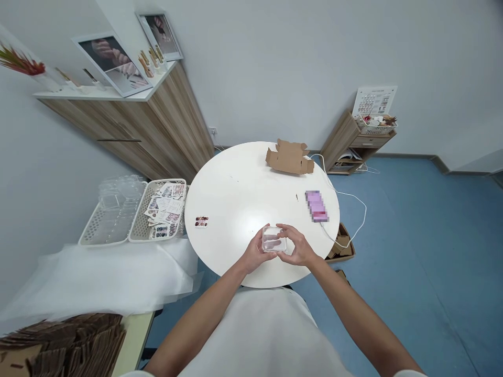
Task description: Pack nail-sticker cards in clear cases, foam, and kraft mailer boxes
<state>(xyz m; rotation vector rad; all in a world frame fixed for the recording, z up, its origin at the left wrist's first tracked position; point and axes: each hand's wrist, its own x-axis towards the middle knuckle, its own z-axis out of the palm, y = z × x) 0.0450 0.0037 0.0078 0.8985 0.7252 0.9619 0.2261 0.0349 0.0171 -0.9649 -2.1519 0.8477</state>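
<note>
Both hands hold a clear box between them.

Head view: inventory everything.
table: 1, white, centre
box: 1, clear, centre
card: 1, multicoloured, table left
carton: 1, brown, table rear
phone (pixelated): 1, purple, table right
cable: 1, white, at phone
baskets: 3, white, both sides
sheets: several, white, left
cardboard: many, brown, left
cabinet: 1, brown, left
frames: 2, white, cabinet
ornaments: several, mixed, cabinet
stand: 1, brown, right
bin: 1, brown, floor
left hand: 1, bare, on box
right hand: 1, bare, on box
</note>
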